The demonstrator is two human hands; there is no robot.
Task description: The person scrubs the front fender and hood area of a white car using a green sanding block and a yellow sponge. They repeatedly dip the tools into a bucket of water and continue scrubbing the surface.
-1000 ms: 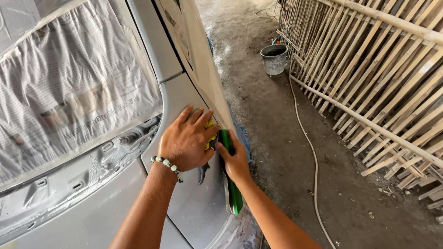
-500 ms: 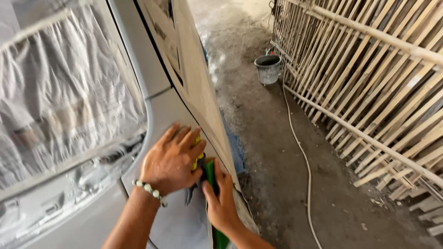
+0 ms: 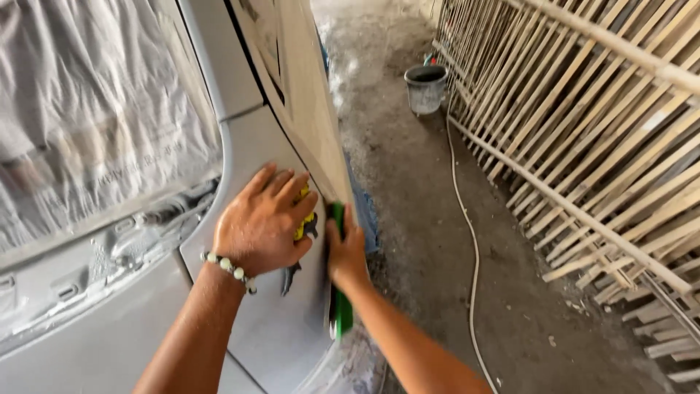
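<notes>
**Two hands pressed to the grey car panel**

The left hand (image 3: 262,222) lay flat on the grey car panel (image 3: 277,321), fingers spread and pointing up and to the right, with a yellow pad (image 3: 305,219) showing under its fingertips. A bead bracelet (image 3: 227,268) circled that wrist. The right hand (image 3: 346,252) sat just beside it, to the right, closed around a green tool (image 3: 340,310) at the panel's outer edge. The tool's long axis ran nearly straight down, its upper end above the knuckles and its lower end below the wrist. The right hand was the one on the tool; the left touched only the pad and the panel.

One pad, one green tool and one bracelet could be counted. Left of the hands, a plastic sheet (image 3: 95,131) covered the rear window. Above the hands, a brown paper sheet (image 3: 310,109) masked the car's side. Well beyond the right hand stood one bucket (image 3: 426,87), one hose (image 3: 467,241) trailing along the concrete floor (image 3: 415,219), and a slatted wooden fence (image 3: 583,131).
</notes>
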